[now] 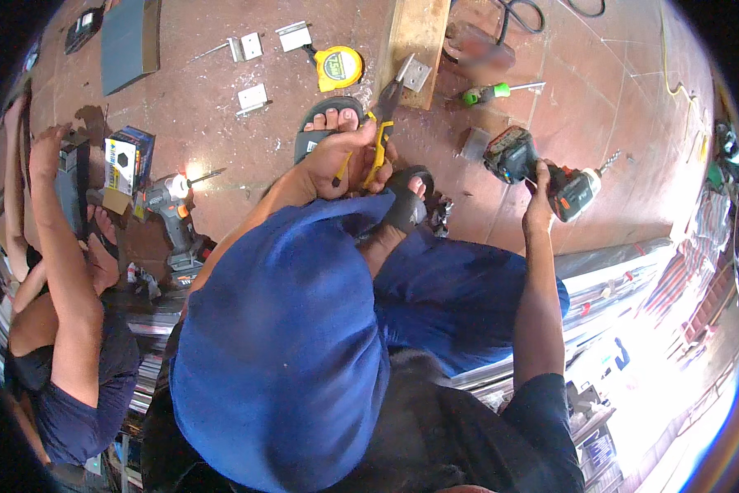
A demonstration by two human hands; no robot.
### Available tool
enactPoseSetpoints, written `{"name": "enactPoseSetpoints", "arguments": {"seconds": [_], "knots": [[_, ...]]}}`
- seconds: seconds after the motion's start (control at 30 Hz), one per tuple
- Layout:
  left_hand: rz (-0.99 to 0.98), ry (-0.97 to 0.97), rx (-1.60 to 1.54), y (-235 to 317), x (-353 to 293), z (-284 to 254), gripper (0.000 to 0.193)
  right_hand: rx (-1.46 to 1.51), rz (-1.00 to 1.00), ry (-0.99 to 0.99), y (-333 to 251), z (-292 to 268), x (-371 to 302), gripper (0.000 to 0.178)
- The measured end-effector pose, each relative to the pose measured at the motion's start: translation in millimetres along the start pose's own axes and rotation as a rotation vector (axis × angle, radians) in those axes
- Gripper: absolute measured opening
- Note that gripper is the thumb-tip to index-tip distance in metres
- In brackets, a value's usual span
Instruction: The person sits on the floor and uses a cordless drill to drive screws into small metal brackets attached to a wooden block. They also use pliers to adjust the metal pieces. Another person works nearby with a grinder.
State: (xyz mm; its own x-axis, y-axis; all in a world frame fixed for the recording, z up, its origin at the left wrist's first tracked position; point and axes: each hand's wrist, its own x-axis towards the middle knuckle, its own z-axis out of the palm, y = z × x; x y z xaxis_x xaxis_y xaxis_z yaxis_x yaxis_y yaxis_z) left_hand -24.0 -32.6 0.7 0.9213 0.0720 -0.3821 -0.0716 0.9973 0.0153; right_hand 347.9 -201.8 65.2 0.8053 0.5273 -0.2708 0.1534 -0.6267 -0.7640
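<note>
My left hand (337,167) is closed around pliers (383,135) with yellow-and-black handles, above my sandalled foot. The pliers' dark jaws reach a small metal hinge (419,76) lying on the end of a wooden plank (419,37). Whether the jaws grip the hinge or only touch it, I cannot tell. Out to the right, my right hand (539,197) holds a cordless drill (573,193) with a black battery. The drill's bit points up and right, away from the plank.
Loose hinges (253,99) and a yellow tape measure (339,67) lie left of the plank. A green-handled screwdriver (493,93) and a small clear box (475,144) lie right of it. At left are a second, lit drill (172,209), a carton (129,164) and another person's arm (73,287).
</note>
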Motion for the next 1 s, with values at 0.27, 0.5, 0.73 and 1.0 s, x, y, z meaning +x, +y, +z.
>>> {"name": "enactPoseSetpoints", "arguments": {"seconds": [0.27,0.5,0.73,1.0], "knots": [[0.008,0.120,0.094,-4,4,4,0.049,0.071,-0.107,0.021,24,12,14,0.031],[-0.011,0.112,0.030,-4,4,0,0.049,0.015,-0.163,0.069,30,12,17,0.033],[-0.011,0.090,0.032,-4,5,0,0.051,0.111,-0.077,0.068,17,16,10,0.034],[-0.007,0.077,0.035,-5,4,-2,0.053,0.040,-0.088,0.057,6,21,5,0.035]]}}
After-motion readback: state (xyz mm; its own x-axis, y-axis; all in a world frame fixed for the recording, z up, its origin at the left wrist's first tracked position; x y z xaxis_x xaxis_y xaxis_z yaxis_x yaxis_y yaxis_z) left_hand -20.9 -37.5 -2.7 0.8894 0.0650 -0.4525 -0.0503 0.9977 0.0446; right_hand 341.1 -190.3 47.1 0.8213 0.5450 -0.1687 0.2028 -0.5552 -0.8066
